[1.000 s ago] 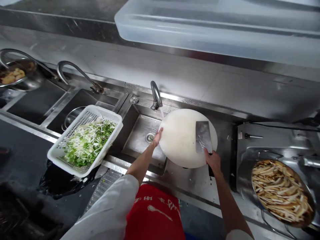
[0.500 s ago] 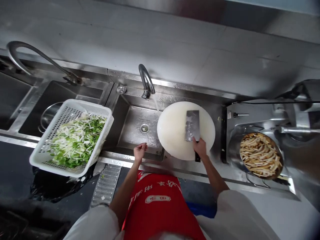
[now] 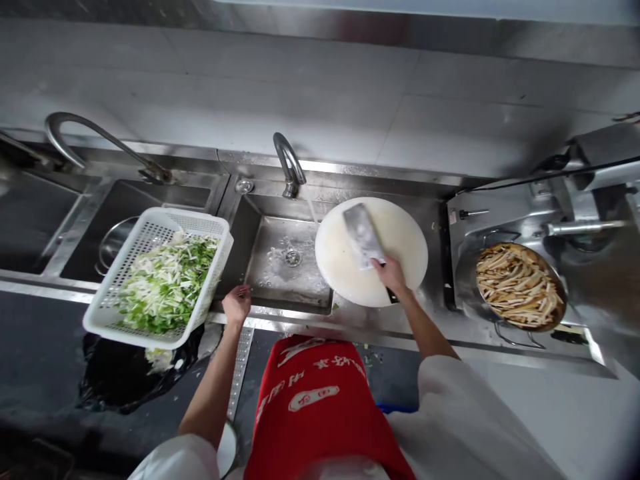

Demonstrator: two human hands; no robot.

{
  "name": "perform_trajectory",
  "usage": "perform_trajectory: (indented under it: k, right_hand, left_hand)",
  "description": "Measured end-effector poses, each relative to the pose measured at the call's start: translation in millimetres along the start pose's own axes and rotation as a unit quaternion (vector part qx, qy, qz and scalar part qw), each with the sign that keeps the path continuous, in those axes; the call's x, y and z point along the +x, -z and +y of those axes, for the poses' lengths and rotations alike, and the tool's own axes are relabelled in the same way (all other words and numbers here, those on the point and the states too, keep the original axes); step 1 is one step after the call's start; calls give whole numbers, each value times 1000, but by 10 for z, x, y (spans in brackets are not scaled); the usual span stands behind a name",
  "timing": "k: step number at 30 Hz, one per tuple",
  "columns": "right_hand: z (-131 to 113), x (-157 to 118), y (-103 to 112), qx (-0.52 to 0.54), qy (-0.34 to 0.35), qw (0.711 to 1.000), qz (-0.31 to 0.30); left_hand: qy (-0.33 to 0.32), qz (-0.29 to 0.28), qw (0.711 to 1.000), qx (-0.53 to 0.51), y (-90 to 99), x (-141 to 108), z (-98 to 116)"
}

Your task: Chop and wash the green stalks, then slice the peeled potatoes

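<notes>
My right hand (image 3: 391, 275) is wrapped round the dark handle of a cleaver (image 3: 364, 235), whose wide blade lies over the round white cutting board (image 3: 330, 267), its tip end pointing up and left. My left hand (image 3: 237, 304) is at the front edge of the sink, fingers curled together; whether anything is in them is too small to tell. Left of it stands a white perforated basket (image 3: 227, 250) of chopped green and white vegetables (image 3: 170, 283).
Water runs from the middle faucet (image 3: 289, 163) into the sink (image 3: 260, 267). At right, a metal bowl (image 3: 465, 280) holds sliced brown-and-white food (image 3: 520, 287). Another faucet (image 3: 100, 127) arches at left. A black plastic bag (image 3: 115, 377) hangs below the basket.
My left hand has moved left, toward the basket. The cleaver has shifted left on the board and its blade now tilts to the left. More water splashes in the sink.
</notes>
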State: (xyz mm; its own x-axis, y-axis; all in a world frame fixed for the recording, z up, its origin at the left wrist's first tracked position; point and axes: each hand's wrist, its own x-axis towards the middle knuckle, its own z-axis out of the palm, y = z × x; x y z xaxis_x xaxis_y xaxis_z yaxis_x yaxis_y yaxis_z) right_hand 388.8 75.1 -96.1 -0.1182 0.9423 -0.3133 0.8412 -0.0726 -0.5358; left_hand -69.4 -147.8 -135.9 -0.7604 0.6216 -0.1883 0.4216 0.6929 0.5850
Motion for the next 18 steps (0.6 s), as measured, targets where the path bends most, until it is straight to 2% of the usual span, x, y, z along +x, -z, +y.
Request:
perform_trajectory:
  k: [3,5,7,8,10,13,16,18]
  right_hand:
    - [719,-72,361,22,-116,990,76]
    - [1063,-167,479,53,-175,978,99]
    - [1205,-268,454,76,-199,971,105]
    - [1191,-314,391,79,-195,973,100]
    - [998,-384,190,61,-162,981,88]
    - [411,-427,-193,18,-98,993,56]
    - [-304,-404,-556,-8,-41,998,-41]
    - [-732,-369,-750,-9,7,994,-110]
  left_hand:
    - [-7,-68,995,-66,-200,-117,15]
    - [2,-133,984,-122,-401,-219,95]
    - [-4,-177,972,-157,-584,-332,190]
    - [-13,-188,968,-166,-651,-390,231]
    - [-26,-203,962,-183,-725,-501,279]
    - [-39,-189,959,-208,-711,-640,264]
    - [-26,-144,961,-236,-659,-770,162]
    - [-1,-153,959,-239,-651,-897,66]
